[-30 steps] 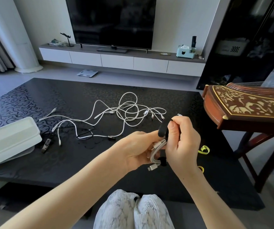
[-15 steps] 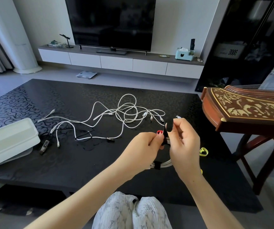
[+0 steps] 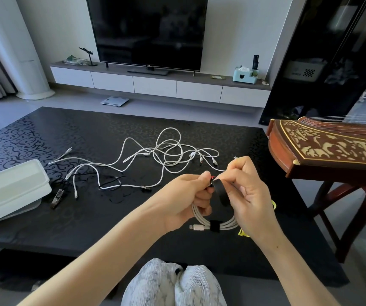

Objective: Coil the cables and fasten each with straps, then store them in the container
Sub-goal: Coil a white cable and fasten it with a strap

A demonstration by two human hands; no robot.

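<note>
A coiled white cable (image 3: 224, 224) hangs between my hands above the black table (image 3: 89, 217); a short black strap (image 3: 214, 226) wraps its lower side beside a plug. My left hand (image 3: 188, 202) grips the coil's top. My right hand (image 3: 246, 195) pinches a second black strap (image 3: 222, 193), which curves over the coil's upper part; a small red bit shows at its end. Several loose white cables (image 3: 166, 151) lie tangled on the table beyond my hands. The white container (image 3: 7, 191) sits at the table's left edge.
Yellow straps (image 3: 273, 204) lie on the table under my right hand. A dark cable (image 3: 111, 185) and small dark connector (image 3: 57, 197) lie near the container. A wooden zither (image 3: 332, 153) on a stand rises at the right. My knees (image 3: 173, 283) are below.
The coil has dropped to hang lower between my hands. The black strap, earlier held upright above the coil, now bends round the coil's top under my right fingers.
</note>
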